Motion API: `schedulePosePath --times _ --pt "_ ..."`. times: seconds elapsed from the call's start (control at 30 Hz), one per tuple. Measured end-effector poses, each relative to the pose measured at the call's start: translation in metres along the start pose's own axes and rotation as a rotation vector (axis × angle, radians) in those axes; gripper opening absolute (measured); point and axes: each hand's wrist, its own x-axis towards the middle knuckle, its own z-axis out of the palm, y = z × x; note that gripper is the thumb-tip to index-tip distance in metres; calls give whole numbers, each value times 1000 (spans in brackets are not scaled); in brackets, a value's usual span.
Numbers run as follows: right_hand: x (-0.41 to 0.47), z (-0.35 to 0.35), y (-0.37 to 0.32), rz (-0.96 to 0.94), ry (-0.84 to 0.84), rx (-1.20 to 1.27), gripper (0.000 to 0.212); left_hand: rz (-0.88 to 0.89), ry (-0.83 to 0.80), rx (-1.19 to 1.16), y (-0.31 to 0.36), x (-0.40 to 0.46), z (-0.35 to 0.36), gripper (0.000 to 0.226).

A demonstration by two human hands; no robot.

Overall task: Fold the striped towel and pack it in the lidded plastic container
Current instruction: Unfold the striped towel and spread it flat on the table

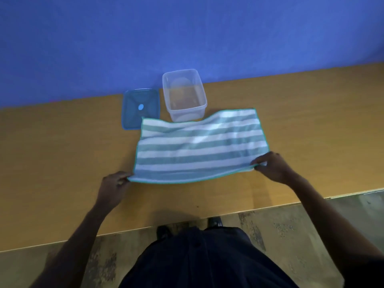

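The striped towel (199,146), green and white with a teal hem, lies spread on the wooden table (62,154). My left hand (113,188) pinches its near left corner. My right hand (272,167) pinches its near right corner. The near edge is slightly lifted between the two hands. Behind the towel stands the clear plastic container (185,94), open and empty. Its blue lid (141,108) lies flat on the table to the container's left. The towel's far edge covers the lid's near right corner and touches the container's front wall.
A blue wall (187,34) runs right behind the container and lid. The table's near edge (207,218) crosses the view in front of my body. Bare tabletop lies on both sides of the towel.
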Motion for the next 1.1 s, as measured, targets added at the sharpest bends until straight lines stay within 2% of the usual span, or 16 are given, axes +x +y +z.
schedulePosePath --times 0.1,0.27,0.37,0.4,0.43,0.5,0.6,0.73,0.93,1.0,1.1 --pt "-9 20 6 70 -128 -3 21 -8 -55 71 -8 -17 10 32" --pt "-21 24 5 90 -143 -10 19 -30 -71 159 -11 -38 19 31" --pt "-25 17 -1 90 -265 -87 10 -29 -67 193 -9 -44 21 32" --pt "-26 15 -4 110 -281 -90 17 -14 -54 211 -7 -45 21 35" --pt "-27 14 -7 120 -263 -66 32 6 -33 237 -5 -44 22 39" --pt "-27 18 -13 67 -123 -31 56 44 25 270 2 -40 21 48" --pt "-20 32 -22 -43 34 -125 68 85 81 275 19 -26 23 47" --pt "-11 60 -22 20 -10 -239 80 173 12 267 37 -4 41 49" --pt "-15 95 -8 61 -11 -279 89 79 -245 445 17 -3 72 86" --pt "-17 99 -1 53 19 -289 87 77 -244 469 6 -12 75 88" --pt "-18 99 7 40 57 -294 83 83 -174 504 -2 -25 75 79"
